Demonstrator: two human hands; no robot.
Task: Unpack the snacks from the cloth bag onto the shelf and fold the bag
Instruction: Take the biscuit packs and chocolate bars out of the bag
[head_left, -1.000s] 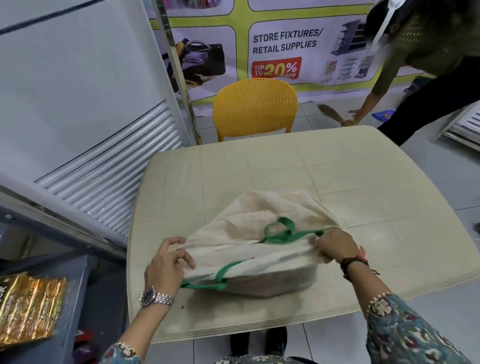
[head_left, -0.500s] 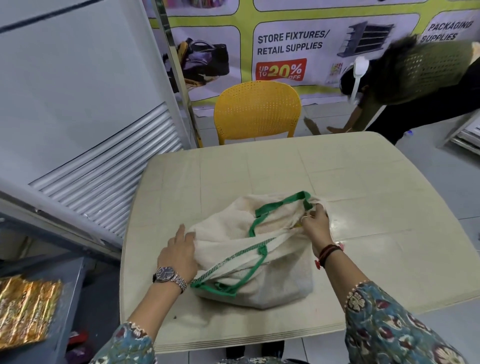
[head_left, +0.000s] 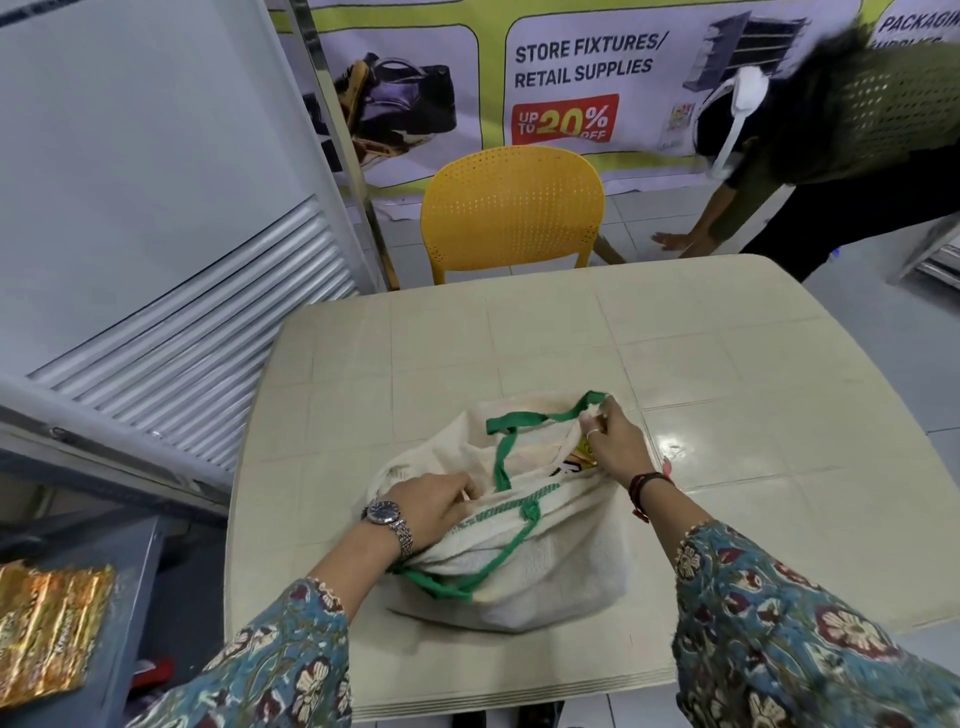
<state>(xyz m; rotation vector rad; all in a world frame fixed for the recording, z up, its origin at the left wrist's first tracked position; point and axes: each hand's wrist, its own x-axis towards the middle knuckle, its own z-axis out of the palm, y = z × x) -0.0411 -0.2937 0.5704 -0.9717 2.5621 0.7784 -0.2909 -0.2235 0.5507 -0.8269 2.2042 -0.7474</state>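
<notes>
A cream cloth bag with green handles lies on the beige table, bulging with contents. My right hand pinches the far rim of the bag's mouth and holds it apart. A yellow snack packet peeks out just under that hand. My left hand grips the near rim at the left of the opening, fingers tucked into the cloth. A gold snack packet lies on the grey shelf at the lower left.
A yellow plastic chair stands behind the table. Another person bends down to the floor at the back right. A white louvred cabinet fills the left side. A store banner hangs on the back wall.
Both hands have shifted along the bag's rim and pulled its mouth apart, exposing a yellow packet inside. The person at the back has bent lower.
</notes>
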